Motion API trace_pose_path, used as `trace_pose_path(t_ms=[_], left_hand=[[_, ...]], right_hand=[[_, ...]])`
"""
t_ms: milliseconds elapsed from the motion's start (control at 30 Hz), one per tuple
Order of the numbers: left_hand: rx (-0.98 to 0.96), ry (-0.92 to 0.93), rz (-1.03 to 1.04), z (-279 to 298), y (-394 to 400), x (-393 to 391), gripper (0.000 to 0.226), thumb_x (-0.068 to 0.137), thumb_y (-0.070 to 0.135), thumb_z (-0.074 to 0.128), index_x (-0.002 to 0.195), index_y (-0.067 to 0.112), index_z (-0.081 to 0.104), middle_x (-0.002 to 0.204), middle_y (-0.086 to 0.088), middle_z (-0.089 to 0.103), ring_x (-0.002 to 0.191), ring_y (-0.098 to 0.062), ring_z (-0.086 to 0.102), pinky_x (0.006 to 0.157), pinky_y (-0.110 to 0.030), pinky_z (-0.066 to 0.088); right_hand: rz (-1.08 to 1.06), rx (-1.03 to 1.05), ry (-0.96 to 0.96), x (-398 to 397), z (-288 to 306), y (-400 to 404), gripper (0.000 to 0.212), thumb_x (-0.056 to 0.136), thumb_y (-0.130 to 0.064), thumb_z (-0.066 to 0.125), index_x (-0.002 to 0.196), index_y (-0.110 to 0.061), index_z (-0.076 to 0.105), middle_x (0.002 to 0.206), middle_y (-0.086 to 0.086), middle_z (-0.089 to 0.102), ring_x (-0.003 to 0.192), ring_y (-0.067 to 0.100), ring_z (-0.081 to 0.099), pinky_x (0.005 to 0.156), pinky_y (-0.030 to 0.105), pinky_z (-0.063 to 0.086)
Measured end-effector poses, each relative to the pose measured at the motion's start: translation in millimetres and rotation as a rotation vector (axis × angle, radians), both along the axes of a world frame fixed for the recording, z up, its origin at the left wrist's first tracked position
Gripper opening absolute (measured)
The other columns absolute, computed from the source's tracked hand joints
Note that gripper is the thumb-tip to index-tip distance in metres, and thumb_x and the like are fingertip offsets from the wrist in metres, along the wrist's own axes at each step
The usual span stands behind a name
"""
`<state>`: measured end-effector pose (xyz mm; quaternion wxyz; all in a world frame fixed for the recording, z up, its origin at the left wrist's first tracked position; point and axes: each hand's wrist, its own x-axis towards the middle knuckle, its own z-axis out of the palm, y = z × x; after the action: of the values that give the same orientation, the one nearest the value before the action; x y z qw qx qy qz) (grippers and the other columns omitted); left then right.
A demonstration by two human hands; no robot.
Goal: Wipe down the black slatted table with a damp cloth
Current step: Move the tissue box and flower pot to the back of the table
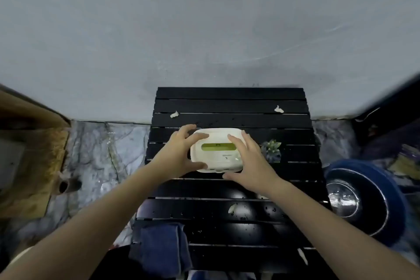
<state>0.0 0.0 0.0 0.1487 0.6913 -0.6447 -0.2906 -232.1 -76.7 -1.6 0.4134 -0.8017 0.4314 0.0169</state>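
The black slatted table (229,100) stands against a grey wall, wet with droplets and dotted with small white scraps (174,114). A white wipes box (216,149) with a green lid strip sits in the table's middle. My left hand (181,152) grips the box's left side, thumb under the near edge. My right hand (246,161) rests on the box's right side, fingers spread over the top. A folded blue cloth (162,248) lies at the table's near left corner, touched by neither hand.
A small potted succulent (271,150) sits right of the box. A blue basin holding a steel bowl (361,202) stands on the floor at the right. Cardboard (29,143) lies at the left on the marbled floor, with a short tube (68,185) beside it.
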Motion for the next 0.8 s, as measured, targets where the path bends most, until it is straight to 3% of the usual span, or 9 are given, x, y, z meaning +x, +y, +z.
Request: trace_pose_path(t_ms=[67,133,200,267,433,533,600,700,800], left_hand=[[-0.028,0.078,0.029,-26.5,9.5,-6.0,0.087,0.066,0.055,0.08,0.142,0.044,0.038,0.157,-0.002,0.018,0.137,-0.028,0.035,0.111,-0.047,0.041],[-0.085,0.149,0.026,-51.1,22.5,-14.3,0.093,0.067,0.054,0.082,0.146,0.045,0.033,0.162,0.0,0.006,0.144,-0.024,0.029,0.115,-0.04,0.038],[-0.169,0.181,0.066,-73.4,31.6,-22.0,0.096,0.07,0.042,0.086,0.148,0.043,0.031,0.164,0.004,-0.004,0.148,-0.014,0.024,0.116,-0.022,0.031],[-0.23,0.179,0.113,-90.9,37.9,-26.6,0.095,0.073,0.033,0.086,0.149,0.04,0.03,0.164,0.006,-0.004,0.149,-0.007,0.017,0.115,-0.013,0.026],[-0.397,0.138,0.203,-124.6,42.8,-27.3,0.088,0.076,0.02,0.084,0.149,0.028,0.034,0.162,0.0,0.018,0.151,-0.014,0.02,0.115,-0.02,0.032],[-0.458,0.203,0.228,-136.8,45.1,-27.5,0.086,0.075,0.012,0.084,0.147,0.019,0.037,0.161,-0.004,0.024,0.149,-0.022,0.027,0.11,-0.048,0.043],[-0.487,0.215,0.207,-144.4,47.4,-26.6,0.083,0.076,0.01,0.083,0.145,0.012,0.038,0.159,-0.009,0.028,0.147,-0.028,0.03,0.106,-0.055,0.044],[-0.524,0.209,0.201,-153.9,50.4,-25.6,0.083,0.075,0.01,0.084,0.144,0.007,0.038,0.157,-0.012,0.031,0.146,-0.029,0.033,0.105,-0.056,0.045],[-0.541,0.228,0.224,-157.1,53.9,-27.0,0.084,0.075,0.012,0.084,0.145,0.01,0.038,0.156,-0.01,0.032,0.145,-0.026,0.034,0.105,-0.054,0.045]], right_hand=[[-0.036,-0.052,-0.015,-3.0,-28.8,5.7,0.108,0.076,-0.043,0.082,0.156,-0.037,0.009,0.165,-0.003,-0.015,0.153,0.02,-0.011,0.12,0.042,0.017],[-0.101,-0.094,-0.087,-8.8,-59.2,14.2,0.108,0.077,-0.039,0.082,0.155,-0.037,0.008,0.164,-0.009,-0.015,0.153,0.017,-0.005,0.117,0.036,0.023],[-0.179,-0.127,-0.212,-12.5,-85.9,21.6,0.1,0.079,-0.033,0.081,0.153,-0.037,0.014,0.164,-0.012,-0.006,0.152,0.013,0.005,0.114,0.03,0.028],[-0.227,-0.179,-0.322,-15.6,-106.5,26.0,0.091,0.081,-0.03,0.08,0.15,-0.035,0.021,0.162,-0.009,0.008,0.15,0.008,0.013,0.114,0.026,0.031],[-0.237,-0.305,-0.494,-12.7,-137.9,27.6,0.087,0.08,-0.028,0.082,0.149,-0.03,0.029,0.159,0.0,0.024,0.149,0.009,0.022,0.113,0.014,0.028],[-0.244,-0.314,-0.537,-10.0,-143.8,25.8,0.089,0.079,-0.032,0.082,0.147,-0.041,0.027,0.157,-0.002,0.026,0.146,0.006,0.028,0.106,0.004,0.027],[-0.232,-0.335,-0.54,-10.1,-147.7,26.0,0.09,0.078,-0.033,0.083,0.146,-0.046,0.025,0.157,-0.002,0.028,0.144,0.006,0.03,0.103,0.002,0.026],[-0.214,-0.36,-0.571,-11.8,-152.6,28.1,0.091,0.077,-0.031,0.083,0.144,-0.049,0.025,0.156,0.0,0.03,0.143,0.01,0.033,0.107,0.009,0.032],[-0.234,-0.295,-0.617,-11.9,-154.3,31.0,0.09,0.077,-0.027,0.084,0.143,-0.05,0.027,0.155,-0.002,0.032,0.142,0.014,0.037,0.111,0.035,0.042]])
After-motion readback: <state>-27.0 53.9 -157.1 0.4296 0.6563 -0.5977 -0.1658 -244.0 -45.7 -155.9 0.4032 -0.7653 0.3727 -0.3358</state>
